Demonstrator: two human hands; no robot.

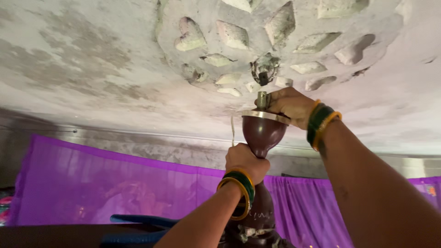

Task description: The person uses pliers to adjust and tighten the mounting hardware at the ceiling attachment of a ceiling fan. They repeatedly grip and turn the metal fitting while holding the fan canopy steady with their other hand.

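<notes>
Hands raised overhead fill the head view, both on a ceiling fan's downrod assembly held up toward the ceiling hook [263, 73] at the middle of a plaster medallion [275, 41]. The left hand [245, 160] is closed around the narrow neck under the maroon canopy cup [261, 132], bearing its weight from below. The right hand [290, 106] wraps the rod top [261, 99] at the cup's rim, steadying it just beneath the hook. A purple curtain [92, 183] hangs behind.

Soft, even daylight with a purple cast — mild blur, wide-angle stretch at the edges.
</notes>
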